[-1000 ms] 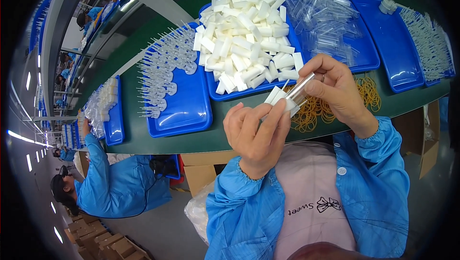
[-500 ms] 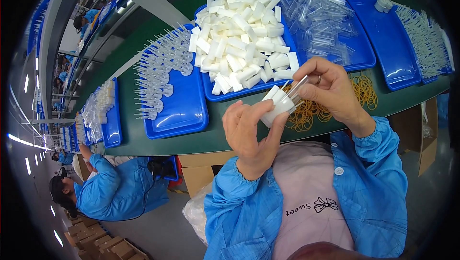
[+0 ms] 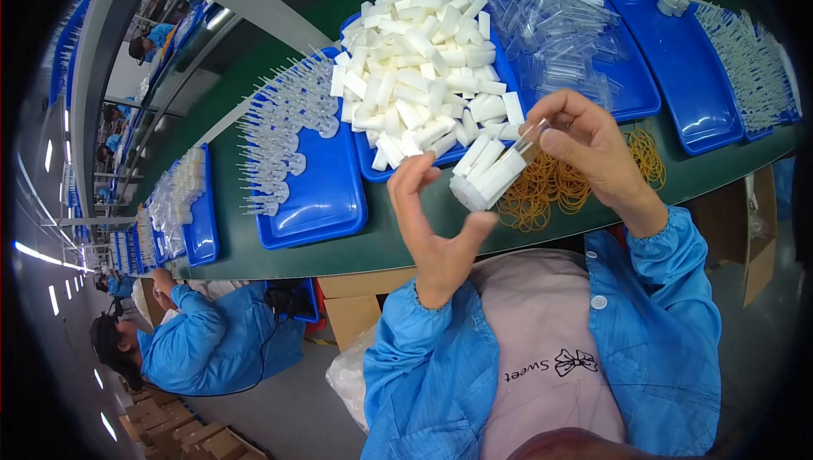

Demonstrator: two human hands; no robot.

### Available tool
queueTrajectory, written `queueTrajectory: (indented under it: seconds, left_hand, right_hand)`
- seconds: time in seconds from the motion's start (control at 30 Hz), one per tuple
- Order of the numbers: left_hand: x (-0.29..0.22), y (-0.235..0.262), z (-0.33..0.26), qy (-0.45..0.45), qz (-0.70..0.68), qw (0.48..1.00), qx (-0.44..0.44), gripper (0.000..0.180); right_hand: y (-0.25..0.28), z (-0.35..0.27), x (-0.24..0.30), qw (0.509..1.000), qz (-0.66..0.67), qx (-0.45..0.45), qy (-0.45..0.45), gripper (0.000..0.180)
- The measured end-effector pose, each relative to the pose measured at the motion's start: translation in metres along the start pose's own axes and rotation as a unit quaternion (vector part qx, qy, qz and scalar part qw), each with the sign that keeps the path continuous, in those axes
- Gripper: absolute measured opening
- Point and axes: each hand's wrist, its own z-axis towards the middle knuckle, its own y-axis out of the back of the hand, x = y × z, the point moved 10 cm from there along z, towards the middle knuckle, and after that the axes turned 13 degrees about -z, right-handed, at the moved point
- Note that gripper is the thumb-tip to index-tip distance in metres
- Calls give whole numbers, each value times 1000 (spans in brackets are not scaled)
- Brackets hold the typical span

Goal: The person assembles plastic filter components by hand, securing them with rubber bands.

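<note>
My right hand [image 3: 593, 142] pinches the upper end of a small assembly by its thin, clear rods. White foam-like blocks [image 3: 500, 170] stand around the rods in this assembly, on a round, pale base [image 3: 468, 196] tilted toward the lower left. My left hand [image 3: 434, 235] is open, thumb and fingers spread on either side of that base, apart from it. Just beyond lies a blue tray heaped with loose white blocks [image 3: 423, 70]. Beneath and beside the assembly, yellow-brown rubber bands [image 3: 546, 193] are piled on the green tabletop [image 3: 398, 257].
Left of the blocks, a blue tray [image 3: 318, 210] carries clear discs with upright stems [image 3: 284, 130]. Clear plastic pieces [image 3: 559, 32] fill another tray, and one at far right [image 3: 677, 79] holds many small pale parts. A co-worker in blue [image 3: 216, 337] sits at left.
My left fingers have let go of the assembly's base and spread apart. My right hand keeps its hold at the top, and the assembly has shifted slightly.
</note>
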Motion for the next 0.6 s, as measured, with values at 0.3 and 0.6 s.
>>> queueTrajectory:
  seconds: [0.3,0.6]
  left_hand:
    - [51,-18,-26,287,-325,901,-20,51]
    - [46,-13,-28,273,-359,893,-10,42]
  right_hand:
    - [9,-4,22,989,-116,8,93,20]
    - [14,-11,30,979,-166,-18,117,14]
